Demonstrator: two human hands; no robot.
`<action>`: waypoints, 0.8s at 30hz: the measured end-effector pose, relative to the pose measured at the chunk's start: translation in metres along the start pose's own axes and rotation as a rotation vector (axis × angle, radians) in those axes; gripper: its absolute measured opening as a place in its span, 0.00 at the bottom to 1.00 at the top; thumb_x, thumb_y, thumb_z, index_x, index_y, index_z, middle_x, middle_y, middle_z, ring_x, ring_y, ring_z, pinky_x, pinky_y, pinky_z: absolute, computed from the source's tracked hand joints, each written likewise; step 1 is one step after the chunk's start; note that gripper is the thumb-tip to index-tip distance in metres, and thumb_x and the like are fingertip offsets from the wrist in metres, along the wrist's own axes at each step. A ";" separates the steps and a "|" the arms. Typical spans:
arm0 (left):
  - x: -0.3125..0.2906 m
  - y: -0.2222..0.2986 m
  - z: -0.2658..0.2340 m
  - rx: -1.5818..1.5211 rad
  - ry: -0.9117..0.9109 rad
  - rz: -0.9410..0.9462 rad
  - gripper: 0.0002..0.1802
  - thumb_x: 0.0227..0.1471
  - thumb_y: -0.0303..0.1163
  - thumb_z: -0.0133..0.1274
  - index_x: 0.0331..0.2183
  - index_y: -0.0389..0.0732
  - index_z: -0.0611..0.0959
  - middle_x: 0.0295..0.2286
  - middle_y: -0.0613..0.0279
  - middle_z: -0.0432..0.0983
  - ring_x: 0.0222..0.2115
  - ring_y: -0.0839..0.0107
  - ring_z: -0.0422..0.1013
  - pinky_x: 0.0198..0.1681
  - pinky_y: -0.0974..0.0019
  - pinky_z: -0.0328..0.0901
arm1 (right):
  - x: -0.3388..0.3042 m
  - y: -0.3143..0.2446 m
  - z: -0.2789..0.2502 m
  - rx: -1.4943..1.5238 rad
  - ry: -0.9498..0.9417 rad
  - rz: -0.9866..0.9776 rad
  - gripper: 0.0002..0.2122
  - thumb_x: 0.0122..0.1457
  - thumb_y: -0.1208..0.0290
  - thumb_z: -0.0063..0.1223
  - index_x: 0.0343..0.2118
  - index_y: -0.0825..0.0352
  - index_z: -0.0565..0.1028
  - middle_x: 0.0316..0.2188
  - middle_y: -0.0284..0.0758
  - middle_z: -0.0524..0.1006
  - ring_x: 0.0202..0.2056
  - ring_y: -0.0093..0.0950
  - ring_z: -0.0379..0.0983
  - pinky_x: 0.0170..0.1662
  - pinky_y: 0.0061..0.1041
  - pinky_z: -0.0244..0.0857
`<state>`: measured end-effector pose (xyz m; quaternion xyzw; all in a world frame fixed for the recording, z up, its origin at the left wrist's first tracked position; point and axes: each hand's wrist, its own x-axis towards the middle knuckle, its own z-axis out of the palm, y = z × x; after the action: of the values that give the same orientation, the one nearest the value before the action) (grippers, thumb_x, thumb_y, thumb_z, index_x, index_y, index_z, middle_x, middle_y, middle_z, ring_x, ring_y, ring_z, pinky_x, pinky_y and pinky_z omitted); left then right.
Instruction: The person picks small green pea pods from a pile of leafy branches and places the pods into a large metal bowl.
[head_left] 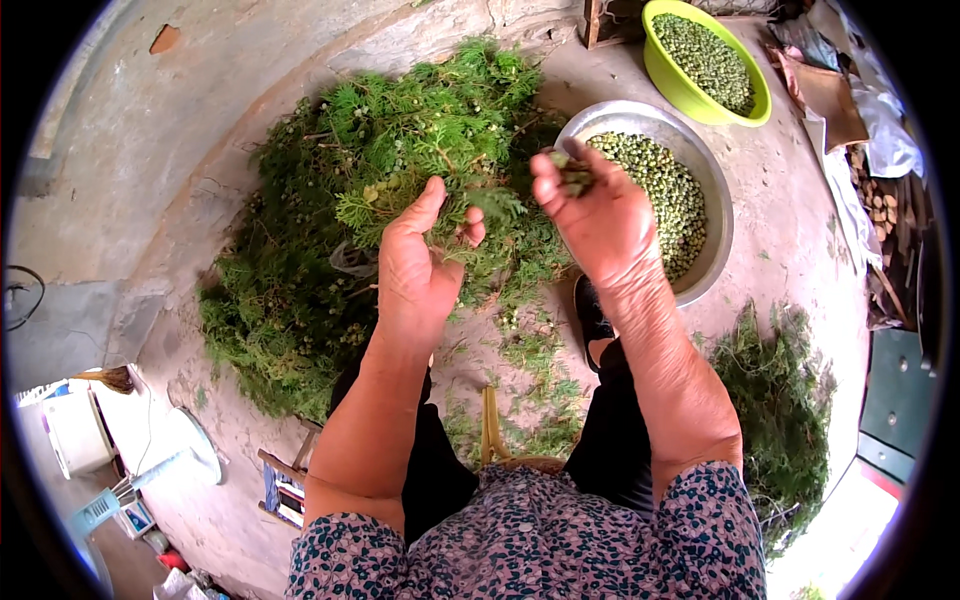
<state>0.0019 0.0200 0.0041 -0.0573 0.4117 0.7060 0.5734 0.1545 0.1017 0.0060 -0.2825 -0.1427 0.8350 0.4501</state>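
My left hand (415,262) is closed on a green conifer sprig (492,212), its flat feathery leaves spreading out past the fingers. My right hand (612,222) is curled around a few small green cones (574,178), held at the fingertips and slightly blurred. It hovers at the left rim of a metal basin (722,190), which holds many round green cones (672,205). Ahead of and left of my left hand lies a big heap of cut conifer branches (400,125), with small cones among the leaves.
A yellow-green plastic basin (664,78) of cones stands beyond the metal one. A smaller pile of stripped-looking branches (775,410) lies right of my legs. Leaf scraps (540,350) litter the floor between my feet. A standing fan (100,510) is at lower left.
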 end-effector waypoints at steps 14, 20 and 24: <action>0.002 -0.006 0.008 0.030 -0.321 0.020 0.23 0.52 0.41 0.46 0.44 0.33 0.70 0.39 0.55 0.72 0.37 0.64 0.71 0.41 0.65 0.67 | 0.028 -0.101 -0.074 0.193 0.490 -0.562 0.16 0.60 0.71 0.34 0.48 0.75 0.57 0.47 0.48 0.62 0.48 0.41 0.60 0.53 0.42 0.57; -0.004 -0.013 0.012 0.305 -0.347 0.025 0.20 0.54 0.35 0.44 0.44 0.31 0.70 0.40 0.52 0.71 0.38 0.62 0.71 0.43 0.62 0.66 | 0.009 -0.053 -0.015 -0.619 0.153 -0.489 0.12 0.55 0.74 0.47 0.42 0.72 0.70 0.33 0.38 0.74 0.35 0.26 0.71 0.40 0.22 0.67; -0.006 -0.019 0.010 0.337 -0.382 0.030 0.16 0.50 0.29 0.49 0.41 0.31 0.74 0.37 0.56 0.73 0.36 0.67 0.70 0.42 0.67 0.64 | -0.011 -0.013 0.016 -1.242 -0.326 -0.732 0.11 0.46 0.81 0.56 0.35 0.66 0.76 0.35 0.33 0.73 0.32 0.23 0.70 0.39 0.22 0.66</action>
<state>0.0243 0.0224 0.0041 0.1794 0.4086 0.6338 0.6318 0.1584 0.0998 0.0292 -0.2919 -0.7392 0.4282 0.4301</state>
